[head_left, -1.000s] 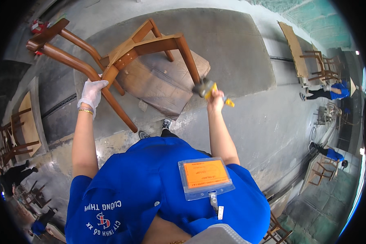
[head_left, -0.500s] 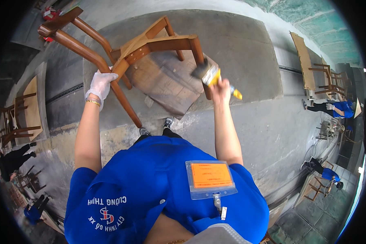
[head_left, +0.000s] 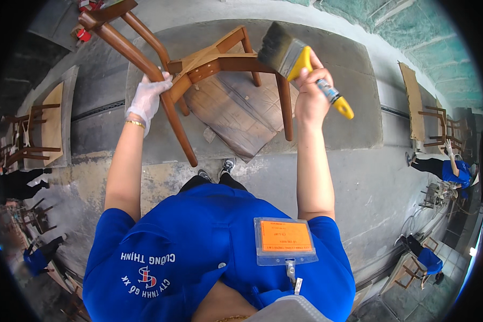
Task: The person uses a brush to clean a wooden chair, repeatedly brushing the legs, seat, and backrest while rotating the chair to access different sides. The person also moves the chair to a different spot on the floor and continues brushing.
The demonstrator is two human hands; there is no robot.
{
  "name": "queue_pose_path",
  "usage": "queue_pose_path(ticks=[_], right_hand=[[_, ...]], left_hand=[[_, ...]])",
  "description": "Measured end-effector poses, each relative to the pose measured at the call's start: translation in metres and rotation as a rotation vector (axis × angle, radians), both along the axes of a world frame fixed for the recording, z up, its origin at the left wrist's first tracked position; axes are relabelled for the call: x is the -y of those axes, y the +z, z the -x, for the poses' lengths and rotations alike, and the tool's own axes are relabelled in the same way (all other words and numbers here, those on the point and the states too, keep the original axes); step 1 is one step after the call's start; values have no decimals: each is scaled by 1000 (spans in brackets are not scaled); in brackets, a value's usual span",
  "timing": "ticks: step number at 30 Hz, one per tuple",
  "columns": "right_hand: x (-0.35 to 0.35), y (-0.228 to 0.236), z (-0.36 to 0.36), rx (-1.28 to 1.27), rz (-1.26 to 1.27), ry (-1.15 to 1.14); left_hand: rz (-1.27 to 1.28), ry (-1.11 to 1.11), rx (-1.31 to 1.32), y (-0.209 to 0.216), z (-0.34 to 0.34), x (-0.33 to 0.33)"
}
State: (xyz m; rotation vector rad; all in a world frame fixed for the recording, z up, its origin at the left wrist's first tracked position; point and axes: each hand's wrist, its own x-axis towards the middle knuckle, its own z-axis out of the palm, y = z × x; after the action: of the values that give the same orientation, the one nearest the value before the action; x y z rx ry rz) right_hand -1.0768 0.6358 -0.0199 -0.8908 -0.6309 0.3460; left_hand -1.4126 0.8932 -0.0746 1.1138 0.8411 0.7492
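Note:
A brown wooden chair frame without a seat panel is held tilted in front of me, its legs pointing down and its backrest at the upper left. My left hand, in a thin white glove, wraps round a chair leg where it meets the seat rail. My bare right hand grips a wide paintbrush with a yellow handle and dark bristles. The bristles are raised by the front corner of the seat frame, overlapping it in view; I cannot tell whether they touch.
Under the chair, a stained cardboard sheet lies on a grey board. Other chair frames stand at both sides. A co-worker in blue is at the right, another lower right. More people are at the left edge.
My right hand has lifted the brush up and to the right, and its bristles now point up-left. In the picture, the chair and my left hand have shifted right.

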Motion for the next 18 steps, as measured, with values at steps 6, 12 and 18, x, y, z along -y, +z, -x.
queue_pose_path(ticks=[6, 12, 18], right_hand=[[18, -48, 63, 679, 722, -319], [7, -67, 92, 824, 561, -390], [-66, -119, 123, 811, 525, -413]], left_hand=[[4, -107, -85, -4, 9, -18], [20, -113, -52, 12, 12, -19], [57, -110, 111, 21, 15, -29]])
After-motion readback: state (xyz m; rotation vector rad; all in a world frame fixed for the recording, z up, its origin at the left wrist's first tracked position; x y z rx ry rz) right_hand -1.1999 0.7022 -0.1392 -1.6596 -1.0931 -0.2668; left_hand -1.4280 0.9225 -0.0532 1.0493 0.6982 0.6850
